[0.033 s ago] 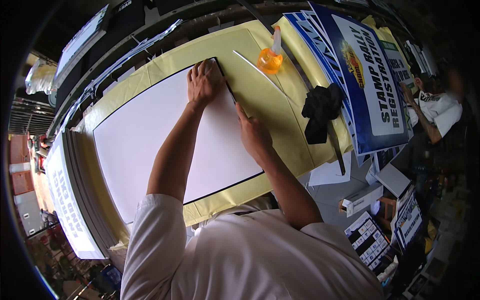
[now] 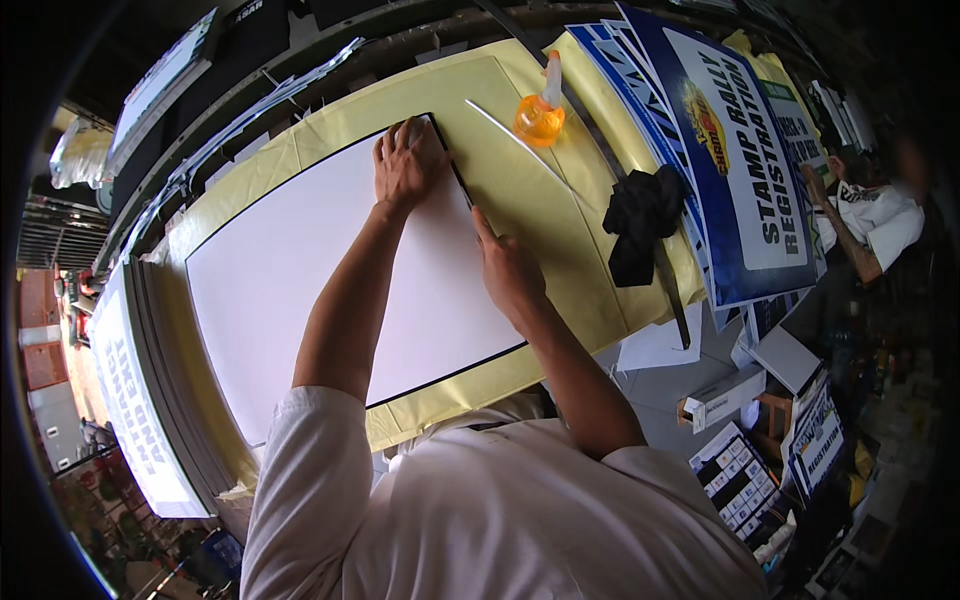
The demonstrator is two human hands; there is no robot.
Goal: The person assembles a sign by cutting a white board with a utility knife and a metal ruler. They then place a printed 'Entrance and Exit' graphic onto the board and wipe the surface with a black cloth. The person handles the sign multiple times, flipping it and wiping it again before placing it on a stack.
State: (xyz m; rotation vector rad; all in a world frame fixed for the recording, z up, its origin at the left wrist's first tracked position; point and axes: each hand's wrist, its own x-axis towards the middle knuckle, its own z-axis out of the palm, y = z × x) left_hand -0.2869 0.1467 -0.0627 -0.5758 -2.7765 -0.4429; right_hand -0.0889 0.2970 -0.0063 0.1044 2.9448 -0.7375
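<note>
A large white board with a thin black border lies flat on the yellow-covered table. My left hand presses on it near the far right corner, its fingers spread. At the board's right edge is my right hand, index finger stretched along the border and the other fingers curled under. Whatever those curled fingers may hold is hidden; only a small dark bit shows by the fingertip. To the right of the board lie a thin white rod and an upright spray bottle with orange liquid.
A crumpled black cloth sits at the table's right side, beside a stack of blue printed boards. More boards stand on the left. A co-worker is at the far right. Boxes stand at lower right.
</note>
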